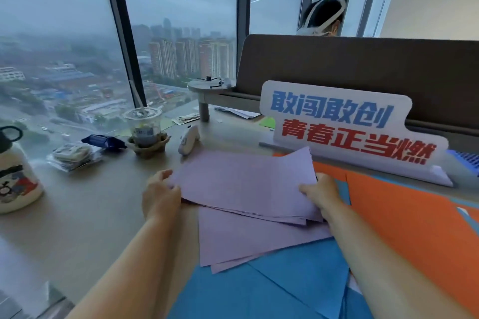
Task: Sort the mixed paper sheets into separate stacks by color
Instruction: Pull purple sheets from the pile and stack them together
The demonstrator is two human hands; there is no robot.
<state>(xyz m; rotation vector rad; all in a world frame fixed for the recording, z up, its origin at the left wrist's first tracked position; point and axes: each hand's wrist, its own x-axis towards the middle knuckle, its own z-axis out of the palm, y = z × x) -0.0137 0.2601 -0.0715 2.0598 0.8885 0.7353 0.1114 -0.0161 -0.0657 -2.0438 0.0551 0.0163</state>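
Observation:
A loose stack of lilac paper sheets (243,181) lies in the middle of the desk, its upper sheets fanned over lower lilac ones (254,238). My left hand (159,194) grips the stack's left edge. My right hand (321,197) holds its right edge, thumb on top. Blue sheets (259,290) lie nearest to me, partly under the lilac ones. Orange sheets (404,217) spread out to the right, with slivers of blue showing between them.
A white sign with blue and red characters (344,127) stands behind the papers. A plastic cup in a holder (145,129), a white handheld device (189,138), snack packets (75,154) and a white bottle (15,173) sit to the left by the window. A person sits behind the partition (363,65).

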